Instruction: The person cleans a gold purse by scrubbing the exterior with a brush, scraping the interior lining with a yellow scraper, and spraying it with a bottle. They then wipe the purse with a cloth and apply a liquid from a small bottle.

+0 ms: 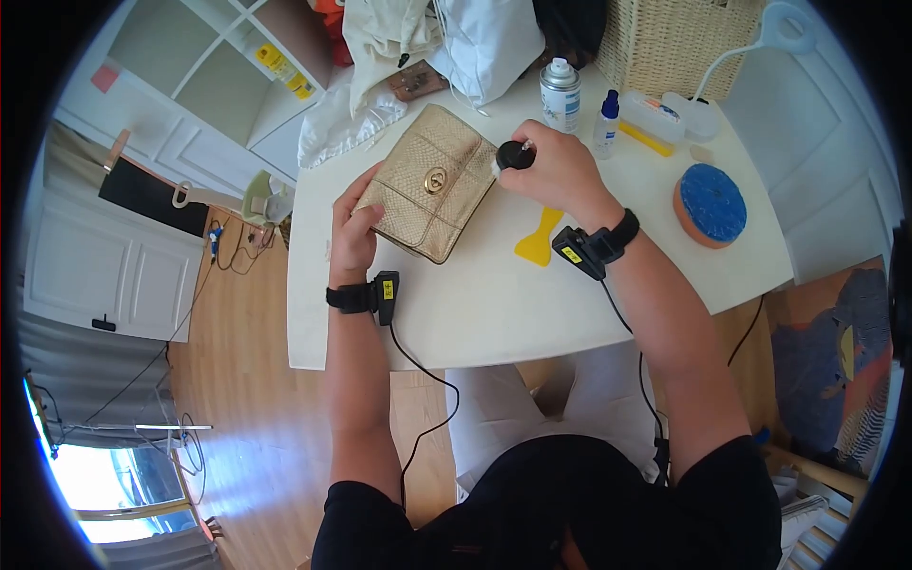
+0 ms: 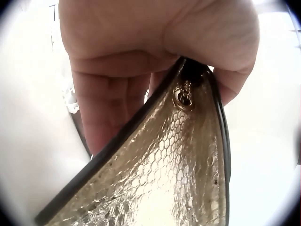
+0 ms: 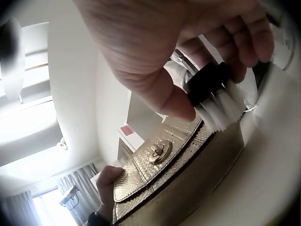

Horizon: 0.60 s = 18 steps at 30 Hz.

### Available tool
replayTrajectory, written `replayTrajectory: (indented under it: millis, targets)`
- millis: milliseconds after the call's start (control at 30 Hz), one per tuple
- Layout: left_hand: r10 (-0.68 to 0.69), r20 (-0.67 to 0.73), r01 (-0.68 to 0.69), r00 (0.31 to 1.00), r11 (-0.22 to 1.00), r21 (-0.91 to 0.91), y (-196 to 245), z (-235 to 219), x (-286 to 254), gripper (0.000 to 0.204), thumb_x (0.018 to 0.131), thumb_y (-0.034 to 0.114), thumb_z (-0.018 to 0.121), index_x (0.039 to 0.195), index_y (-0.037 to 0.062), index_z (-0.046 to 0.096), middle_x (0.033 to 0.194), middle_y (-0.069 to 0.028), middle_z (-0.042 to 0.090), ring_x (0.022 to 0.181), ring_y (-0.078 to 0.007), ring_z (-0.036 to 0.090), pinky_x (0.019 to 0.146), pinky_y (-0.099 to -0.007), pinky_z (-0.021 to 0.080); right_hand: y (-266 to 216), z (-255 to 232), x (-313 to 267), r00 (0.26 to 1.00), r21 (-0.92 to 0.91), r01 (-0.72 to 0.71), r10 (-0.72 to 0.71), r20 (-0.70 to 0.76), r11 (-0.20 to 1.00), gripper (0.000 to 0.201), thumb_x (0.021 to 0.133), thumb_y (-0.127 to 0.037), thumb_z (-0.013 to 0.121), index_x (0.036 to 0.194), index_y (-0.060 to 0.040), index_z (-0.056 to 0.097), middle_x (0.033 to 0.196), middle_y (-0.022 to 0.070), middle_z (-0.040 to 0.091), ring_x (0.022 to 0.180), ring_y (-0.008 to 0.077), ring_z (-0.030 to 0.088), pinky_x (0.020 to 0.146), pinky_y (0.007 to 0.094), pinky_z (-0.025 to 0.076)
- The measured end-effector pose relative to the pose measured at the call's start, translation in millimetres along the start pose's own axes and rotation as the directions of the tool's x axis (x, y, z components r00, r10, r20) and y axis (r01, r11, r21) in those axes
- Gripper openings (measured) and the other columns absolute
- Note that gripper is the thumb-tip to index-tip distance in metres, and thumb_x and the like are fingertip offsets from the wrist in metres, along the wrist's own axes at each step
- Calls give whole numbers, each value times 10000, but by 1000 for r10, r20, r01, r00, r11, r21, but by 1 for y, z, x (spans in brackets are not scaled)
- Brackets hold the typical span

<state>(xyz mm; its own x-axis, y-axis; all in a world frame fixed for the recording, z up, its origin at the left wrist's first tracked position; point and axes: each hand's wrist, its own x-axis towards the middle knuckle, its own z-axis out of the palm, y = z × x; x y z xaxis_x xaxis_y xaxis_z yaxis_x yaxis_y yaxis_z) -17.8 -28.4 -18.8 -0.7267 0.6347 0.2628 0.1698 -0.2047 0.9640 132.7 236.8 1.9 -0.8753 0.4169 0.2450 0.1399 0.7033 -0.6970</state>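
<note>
A gold bag (image 1: 427, 180) with a snakeskin-like texture and a round turn clasp (image 3: 160, 151) is held tilted over the white table. My left hand (image 1: 354, 228) grips its left side, thumb on the front flap and fingers behind. In the left wrist view, the hand (image 2: 155, 42) holds the bag's dark-edged side (image 2: 160, 165), near a small metal ring (image 2: 183, 98). My right hand (image 1: 560, 171) pinches a black-handled brush (image 3: 208, 84) between thumb and fingers. The brush's white bristles (image 3: 221, 109) are at the bag's upper right edge.
A yellow scraper (image 1: 540, 237) lies right of the bag. Behind are a spray can (image 1: 560, 95), a small blue-capped bottle (image 1: 606, 123) and a clear container (image 1: 654, 118). A blue-topped round pad (image 1: 711, 203) sits at right. Cloth bags (image 1: 489, 43) and a wicker basket (image 1: 665, 47) stand at the back.
</note>
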Motion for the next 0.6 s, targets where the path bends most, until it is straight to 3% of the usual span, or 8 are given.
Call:
replayTrajectory:
  millis: [67,133,267,333,367,433,567,600]
  targets:
    - [-10,-10,10,1000,1000,-26,-5,-6,3,699,738,128,549,1396,-107,530,1319,-161,634,1247,-238,577,1108,-330,381,2,1,1,999,-38,-23,21,-40,999,480,740,-285,817,1128,-67,636,947,126,736,847,288,723,760,369,556]
    - [-25,-23,23,999,998,-55,-6,-9,3,699,738,125,548,1397,-106,529,1319,-163,634,1250,-239,576,1109,-330,381,6,8,3,973,22,60,-54,-226,998,475,757,-317,779,1131,-54,647,959,154,737,907,341,713,798,425,560]
    - [-7,25,9,1000,999,-48,-2,-2,1,676,749,118,547,1388,-104,535,1315,-164,635,1246,-238,580,1108,-328,383,-2,17,-4,973,-10,146,-145,-179,989,465,769,-351,787,1106,-57,662,952,154,734,894,345,713,791,429,561]
    - [1,31,0,1000,999,-52,-1,1,1,667,755,114,548,1385,-102,538,1314,-163,636,1242,-237,581,1107,-327,383,-17,21,-18,921,92,382,-387,43,920,425,757,-325,801,1074,-70,678,943,149,729,877,350,709,777,430,560]
    - [5,42,-3,999,999,-47,0,1,0,657,761,111,554,1384,-99,540,1312,-163,637,1238,-233,582,1104,-325,385,-27,26,-24,863,280,442,-489,125,852,408,744,-323,805,1055,-87,687,938,142,726,863,360,706,776,438,557]
    - [7,47,-5,999,999,-45,-1,2,0,648,768,108,561,1382,-97,541,1309,-162,638,1233,-229,582,1100,-324,387,-44,28,-42,785,423,413,-551,283,807,412,742,-320,805,1058,-88,681,933,142,725,853,366,704,778,441,555]
    - [-14,52,15,999,1000,-13,1,3,-2,634,785,112,581,1384,-91,542,1305,-158,640,1229,-221,580,1094,-319,387,-31,34,-32,819,212,532,-562,119,820,475,736,-304,834,1117,-72,672,962,130,727,829,303,708,758,370,562]
    - [-13,56,14,998,1000,-7,2,3,-2,629,790,114,584,1383,-91,543,1304,-155,641,1229,-220,580,1093,-318,386,-23,30,-23,924,115,367,-376,68,923,453,741,-303,820,1091,-62,663,948,149,724,858,329,707,774,413,559]
